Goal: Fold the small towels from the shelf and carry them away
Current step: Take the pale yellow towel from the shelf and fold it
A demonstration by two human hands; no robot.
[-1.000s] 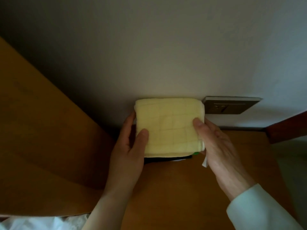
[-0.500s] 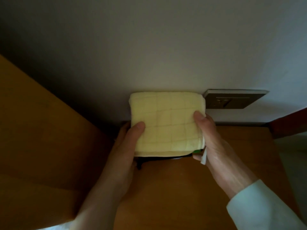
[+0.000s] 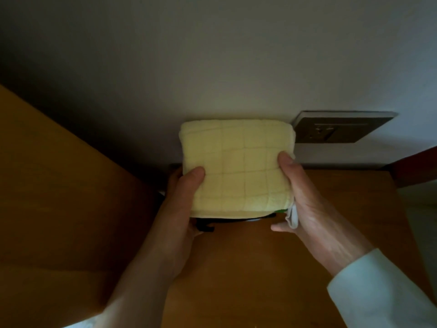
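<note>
The towels [image 3: 236, 166] look already folded into a stack, gripped at both sides by the left hand [image 3: 182, 209] and right hand [image 3: 312, 209], so only carrying away remains.

Beneath the yellow towel [image 3: 236, 166], only thin dark, white and green edges of the other folded towels [image 3: 227, 220] show. The left hand [image 3: 179, 209] and right hand [image 3: 314, 209] hide their fingers underneath. The white sleeve [image 3: 378, 292] runs off the near right edge.
</note>
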